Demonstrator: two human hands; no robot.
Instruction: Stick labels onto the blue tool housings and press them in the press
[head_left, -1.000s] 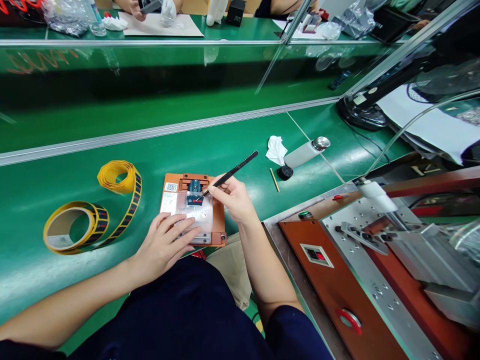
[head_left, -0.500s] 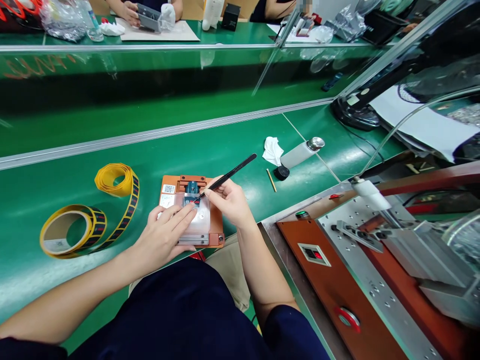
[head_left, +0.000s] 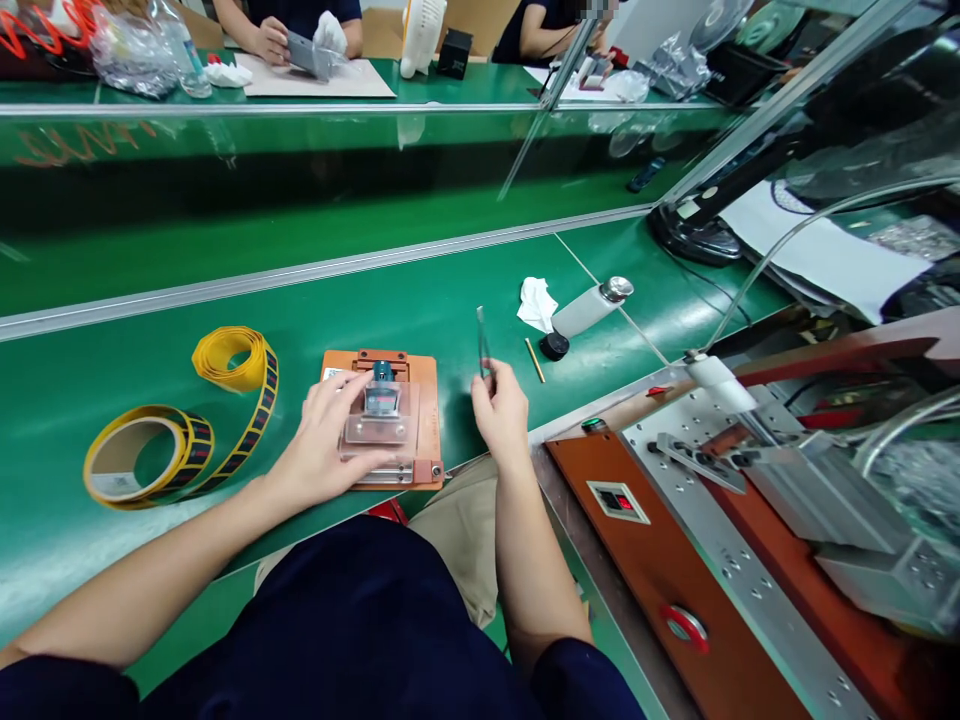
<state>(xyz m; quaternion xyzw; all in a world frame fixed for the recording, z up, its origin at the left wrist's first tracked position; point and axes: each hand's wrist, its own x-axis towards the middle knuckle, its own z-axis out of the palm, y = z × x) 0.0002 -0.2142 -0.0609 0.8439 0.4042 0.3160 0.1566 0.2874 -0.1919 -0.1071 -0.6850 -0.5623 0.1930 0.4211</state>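
My left hand [head_left: 322, 440] is at the left side of a brown fixture [head_left: 427, 400], its thumb and fingers curved around the edges of a clear plastic plate [head_left: 390, 432]. The plate looks raised or tilted over the fixture. A dark blue part [head_left: 382, 371] lies in the fixture, and a dark label area shows through the plate. To the right of the fixture, my right hand [head_left: 501, 412] is closed on tweezers [head_left: 482, 335], whose tips point away from me.
Left of the fixture lie a yellow label strip [head_left: 229, 362] and its roll [head_left: 101, 465]. A white bottle [head_left: 585, 312], black cap [head_left: 554, 346], tissue [head_left: 537, 303] and brass rod [head_left: 535, 361] lie to the right. A brown machine [head_left: 600, 510] stands at front right. Co-workers' hands [head_left: 271, 40] are beyond the partition.
My right hand has moved right, off the fixture, with the tweezers turned upward. My left hand has shifted from lying over the plate to its edges, and the plate has risen or tilted.
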